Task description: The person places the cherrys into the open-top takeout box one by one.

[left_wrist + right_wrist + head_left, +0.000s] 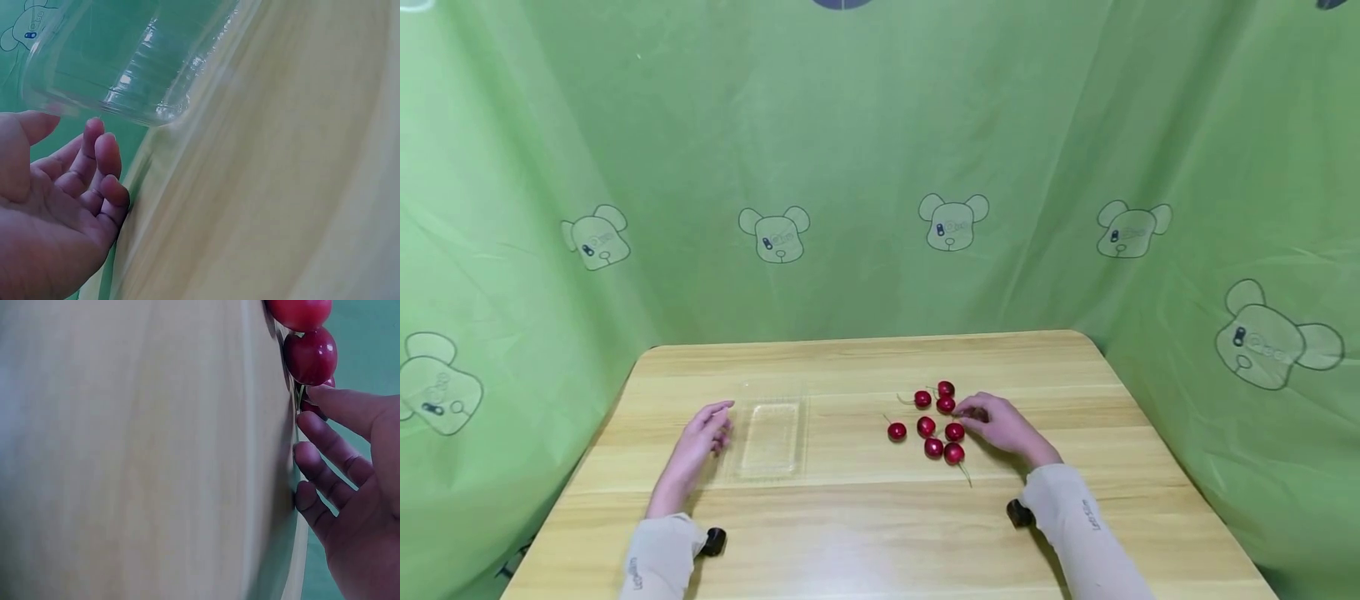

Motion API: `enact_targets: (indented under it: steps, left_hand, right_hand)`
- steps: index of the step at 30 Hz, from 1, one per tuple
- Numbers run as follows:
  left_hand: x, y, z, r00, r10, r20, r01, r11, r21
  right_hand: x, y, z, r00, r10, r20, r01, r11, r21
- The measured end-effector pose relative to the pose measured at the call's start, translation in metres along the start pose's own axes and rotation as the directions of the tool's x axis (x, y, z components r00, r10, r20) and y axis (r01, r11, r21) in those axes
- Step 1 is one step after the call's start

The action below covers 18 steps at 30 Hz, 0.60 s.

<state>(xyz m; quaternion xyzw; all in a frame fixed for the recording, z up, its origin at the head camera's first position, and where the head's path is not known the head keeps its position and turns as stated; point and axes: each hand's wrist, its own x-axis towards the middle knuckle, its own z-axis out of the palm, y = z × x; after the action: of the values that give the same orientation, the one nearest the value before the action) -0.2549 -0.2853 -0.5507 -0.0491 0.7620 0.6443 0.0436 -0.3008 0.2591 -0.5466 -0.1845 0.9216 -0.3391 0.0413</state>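
Several dark red cherries [926, 427], some with green stems, lie in a loose group right of the table's middle. My right hand [1000, 423] is at the group's right side. In the right wrist view its thumb and index fingertips stand slightly apart beside a stem below a cherry [310, 356]; the other fingers are loosely bent. A clear plastic container [771, 437] sits on the left half of the table. Beside its left edge is my left hand [703, 433], fingers loosely bent with nothing between them. Whether its fingertips touch the container [125, 69] I cannot tell.
The wooden table [850, 533] has rounded far corners. A green curtain [865, 300] printed with bear heads hangs behind it and along both sides. One cherry [897, 432] lies a little left of the others, between them and the container. Both wrists carry small black cameras [715, 542].
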Motion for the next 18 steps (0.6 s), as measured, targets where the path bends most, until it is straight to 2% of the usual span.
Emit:
enact_targets:
  steps: [11,18]
  left_hand:
    - [0.005,-0.001,0.004,1.0,-0.017,-0.001,0.017,0.999,-0.041]
    - [0.005,-0.007,0.006,1.0,0.023,-0.012,-0.023,0.999,-0.049]
  right_hand:
    - [0.008,-0.003,0.001,1.0,0.007,0.001,-0.007,1.0,-0.015]
    - [0.012,0.0,0.004,1.0,0.003,0.001,-0.003,0.999,-0.041]
